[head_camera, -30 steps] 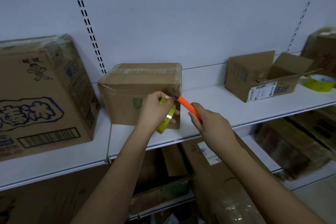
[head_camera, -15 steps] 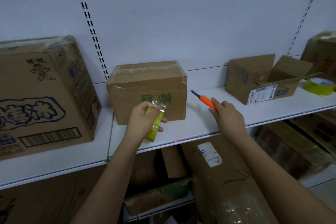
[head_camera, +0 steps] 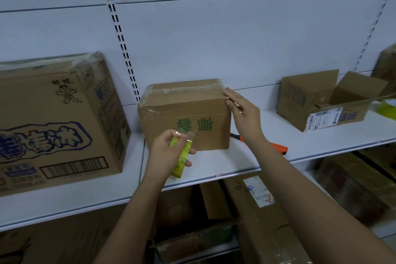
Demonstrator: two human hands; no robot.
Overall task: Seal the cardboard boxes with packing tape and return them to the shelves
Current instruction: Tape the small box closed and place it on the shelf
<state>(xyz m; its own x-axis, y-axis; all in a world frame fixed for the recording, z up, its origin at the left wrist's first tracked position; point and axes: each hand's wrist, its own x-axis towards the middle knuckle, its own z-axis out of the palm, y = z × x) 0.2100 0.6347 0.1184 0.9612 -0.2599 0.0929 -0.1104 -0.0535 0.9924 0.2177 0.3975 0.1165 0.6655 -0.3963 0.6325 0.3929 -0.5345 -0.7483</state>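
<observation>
We are gripping a yellow-green roll of packing tape [head_camera: 181,157] in our left hand [head_camera: 169,154], fingers curled round it, just in front of the taped cardboard box [head_camera: 184,113] sitting on the white shelf [head_camera: 214,165]. Our right hand [head_camera: 242,113] is pressing flat, fingers straight, against the box's upper right edge. An orange box cutter [head_camera: 278,148] is lying on the shelf beneath our right wrist.

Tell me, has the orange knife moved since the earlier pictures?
Yes. The orange knife left the right hand and now lies on the shelf, right of the middle box.
</observation>
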